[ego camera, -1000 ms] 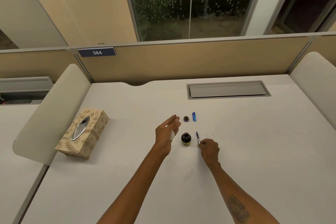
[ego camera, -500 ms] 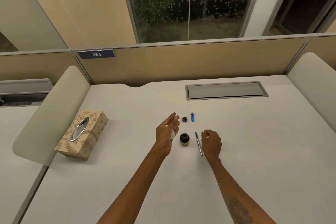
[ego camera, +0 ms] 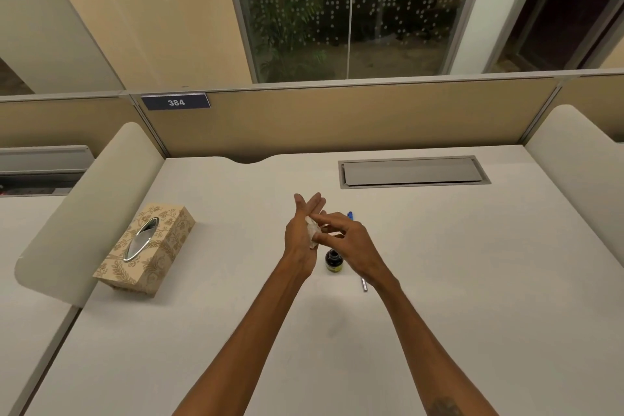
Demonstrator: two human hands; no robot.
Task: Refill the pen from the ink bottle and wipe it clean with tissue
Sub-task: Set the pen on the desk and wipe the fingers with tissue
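Pen (ego camera: 364, 285) lies on the desk (ego camera: 456, 280) just right of the ink bottle (ego camera: 333, 262), its length running away from the person and its far end hidden under the right hand (ego camera: 351, 246), which pinches the tissue (ego camera: 312, 230) resting in the straight-fingered left hand (ego camera: 299, 236).

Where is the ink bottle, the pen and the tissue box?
ink bottle (ego camera: 334, 263): head view, on its dark body.
pen (ego camera: 364, 285): head view, on its one visible end.
tissue box (ego camera: 169, 230): head view, on its patterned top.
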